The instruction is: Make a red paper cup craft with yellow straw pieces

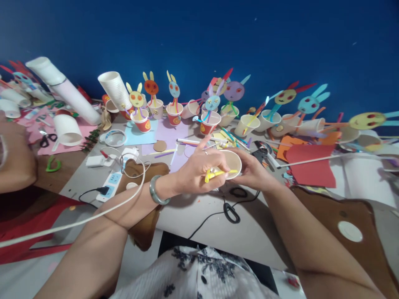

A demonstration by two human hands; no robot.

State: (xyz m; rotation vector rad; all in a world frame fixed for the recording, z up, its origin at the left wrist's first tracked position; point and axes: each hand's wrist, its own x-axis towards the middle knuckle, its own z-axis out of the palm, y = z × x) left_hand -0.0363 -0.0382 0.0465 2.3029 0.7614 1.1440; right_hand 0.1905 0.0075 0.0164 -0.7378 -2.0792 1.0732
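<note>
A white paper cup is tilted with its mouth toward me, held between my hands above the table. My right hand wraps round the cup's far right side. With its fingers closed, my left hand pinches a thin yellow stick, which looks like a bent pipe cleaner or paper strip. One end of the stick reaches over the cup's opening; whether it touches the inside, I cannot tell. A ring and a green bangle are on the left hand and wrist.
Rabbit-headed paper cups line the back by the blue wall. On the left are a power strip, a white cable and black scissors. Red paper and a glue gun lie right. Another person's arm is at far left.
</note>
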